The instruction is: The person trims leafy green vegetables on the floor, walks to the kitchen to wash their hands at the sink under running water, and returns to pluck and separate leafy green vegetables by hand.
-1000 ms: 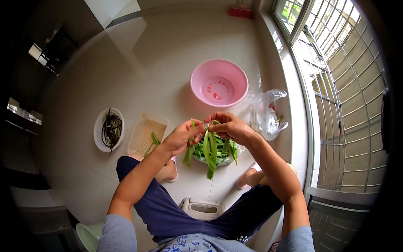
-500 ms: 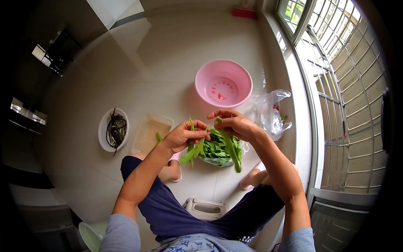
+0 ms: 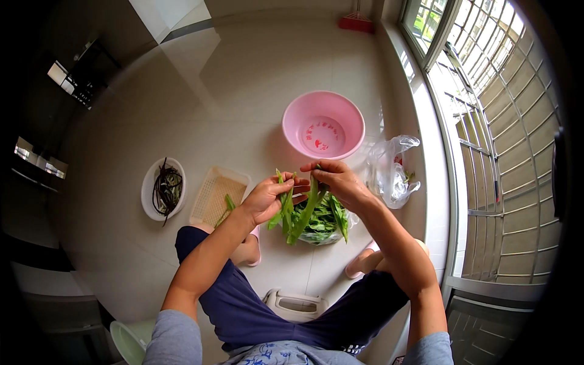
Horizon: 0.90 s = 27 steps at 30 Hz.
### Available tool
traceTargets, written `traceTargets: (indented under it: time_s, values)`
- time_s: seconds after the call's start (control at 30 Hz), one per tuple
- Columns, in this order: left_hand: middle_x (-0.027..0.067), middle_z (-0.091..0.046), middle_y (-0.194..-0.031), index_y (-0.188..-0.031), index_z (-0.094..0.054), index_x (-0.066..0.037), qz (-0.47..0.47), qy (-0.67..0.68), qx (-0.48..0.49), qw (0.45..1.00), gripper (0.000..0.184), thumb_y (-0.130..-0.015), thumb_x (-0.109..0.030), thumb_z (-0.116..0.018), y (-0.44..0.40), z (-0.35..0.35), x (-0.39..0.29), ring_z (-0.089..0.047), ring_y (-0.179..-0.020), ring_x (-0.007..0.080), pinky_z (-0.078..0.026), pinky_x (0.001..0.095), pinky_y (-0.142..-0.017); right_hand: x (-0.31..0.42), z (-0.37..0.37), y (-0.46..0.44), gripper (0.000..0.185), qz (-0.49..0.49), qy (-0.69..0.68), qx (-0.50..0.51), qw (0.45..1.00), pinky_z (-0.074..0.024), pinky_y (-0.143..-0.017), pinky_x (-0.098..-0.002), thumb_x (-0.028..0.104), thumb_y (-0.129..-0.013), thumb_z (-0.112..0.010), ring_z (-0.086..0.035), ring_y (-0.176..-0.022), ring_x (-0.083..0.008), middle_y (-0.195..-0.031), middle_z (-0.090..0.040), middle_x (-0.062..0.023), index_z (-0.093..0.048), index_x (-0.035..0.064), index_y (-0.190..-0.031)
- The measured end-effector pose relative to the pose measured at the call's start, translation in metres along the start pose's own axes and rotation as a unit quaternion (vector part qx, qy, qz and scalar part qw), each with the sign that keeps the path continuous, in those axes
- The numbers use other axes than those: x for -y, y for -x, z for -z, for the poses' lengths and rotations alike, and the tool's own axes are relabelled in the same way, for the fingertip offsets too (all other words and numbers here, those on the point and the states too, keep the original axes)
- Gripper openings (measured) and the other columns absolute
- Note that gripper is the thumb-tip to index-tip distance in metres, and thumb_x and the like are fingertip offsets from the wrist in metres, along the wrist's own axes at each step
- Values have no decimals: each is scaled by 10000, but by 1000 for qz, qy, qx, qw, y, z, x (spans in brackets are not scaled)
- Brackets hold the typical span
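Leafy green stems (image 3: pixel 282 213) hang from my left hand (image 3: pixel 268 199), whose fingers are closed around them. My right hand (image 3: pixel 338 180) pinches the top of a long green leaf (image 3: pixel 305 216), which dangles down and to the left between the hands. Both hands are close together above a plastic bag of leafy greens (image 3: pixel 328 222) on the floor. To the left, a cream plastic basket (image 3: pixel 210 194) has a few green pieces (image 3: pixel 229 202) at its near right side, partly hidden by my left forearm.
A pink basin (image 3: pixel 292 131) stands beyond my hands. At the right wall lies a clear plastic bag (image 3: pixel 389 173) with something inside. A white basket (image 3: pixel 148 204) of dark stems (image 3: pixel 166 188) is at the left. Between my legs is a light plastic stool (image 3: pixel 295 306).
The long leaf in my right hand has swung left, toward the stems in my left hand. My hands have drawn slightly closer together.
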<state>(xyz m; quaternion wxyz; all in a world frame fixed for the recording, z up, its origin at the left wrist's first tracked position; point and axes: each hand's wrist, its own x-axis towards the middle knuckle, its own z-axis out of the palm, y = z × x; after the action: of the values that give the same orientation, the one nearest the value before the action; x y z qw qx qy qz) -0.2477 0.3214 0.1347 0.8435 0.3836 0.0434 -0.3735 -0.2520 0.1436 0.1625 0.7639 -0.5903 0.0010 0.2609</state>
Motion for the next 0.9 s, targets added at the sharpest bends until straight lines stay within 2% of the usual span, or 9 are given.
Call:
traceTargets:
  time_s: [0.2, 0.3, 0.4, 0.5, 0.53, 0.57, 0.67, 0.77, 0.9]
  values:
    - [80, -469, -950, -977, -384, -30, -17, 46, 27, 998, 158, -852, -116, -339, -3, -10, 15, -500, -887, 188, -406, 354, -822, -20, -22, -3, 173, 62, -61, -114, 990, -443, -527, -216, 69, -794, -446, -519, -610, -118, -768, -537, -58, -531, -5, -925]
    - [69, -469, -943, -986, -385, -40, -25, 17, 29, 999, 164, -854, -126, -340, -2, -20, 11, -504, -856, 173, -421, 333, -780, -21, -26, -1, 142, 133, 17, -179, 975, -426, -476, -216, 50, -769, -476, -514, -596, -108, -771, -539, -48, -559, -8, -869]
    - [57, -473, -914, -991, -397, -47, -20, -23, 59, 998, 171, -851, -140, -362, -2, -20, 13, -497, -795, 145, -427, 287, -696, -20, -23, -1, 177, 242, 162, -191, 937, -446, -561, -210, 37, -769, -468, -517, -662, -91, -749, -540, -45, -549, 38, -926]
    - [42, -473, -888, -960, -425, -58, -5, -49, 63, 997, 152, -843, -149, -390, 1, -27, 12, -476, -736, 123, -400, 246, -617, -17, -19, 0, 148, 107, 15, -114, 988, -441, -474, -224, 45, -740, -517, -531, -633, -119, -815, -538, -76, -555, -18, -869]
    - [42, -483, -829, -927, -444, -60, -11, -81, 70, 994, 130, -833, -143, -410, 3, -31, 10, -473, -695, 116, -385, 227, -593, -5, -15, 7, 207, 50, 74, -103, 991, -457, -564, -250, 92, -736, -546, -539, -732, -141, -829, -543, -99, -542, -19, -910]
    - [42, -483, -829, -927, -444, -60, -11, -81, 69, 994, 130, -833, -143, -410, 3, -28, 10, -473, -695, 116, -385, 227, -593, -3, -10, 6, 207, 50, 74, -103, 991, -457, -564, -250, 92, -736, -546, -539, -732, -141, -829, -543, -99, -542, -19, -910]
    - [55, -488, -706, -910, -450, -60, 35, -107, 108, 988, 111, -829, -123, -409, 4, -22, 11, -440, -574, 110, -350, 196, -527, 6, 3, 6, 261, 226, 97, -45, 968, -414, -671, -267, 161, -716, -586, -519, -758, -147, -778, -552, -51, -559, 8, -926]
    - [62, -488, -697, -898, -448, -55, 94, -165, 117, 975, 104, -831, -117, -401, 5, -22, 13, -416, -547, 107, -332, 192, -506, 14, 9, 12, 223, 226, 287, 2, 931, -409, -701, -263, 121, -706, -598, -512, -768, -137, -820, -550, -60, -577, 12, -899]
    - [56, -457, -640, -899, -434, -46, 115, -184, 130, 967, 101, -830, -107, -393, 5, -25, 16, -405, -517, 100, -329, 195, -497, 15, 9, 15, 158, 213, 306, 65, 926, -382, -651, -279, 87, -673, -577, -507, -680, -162, -720, -546, -63, -608, 31, -818]
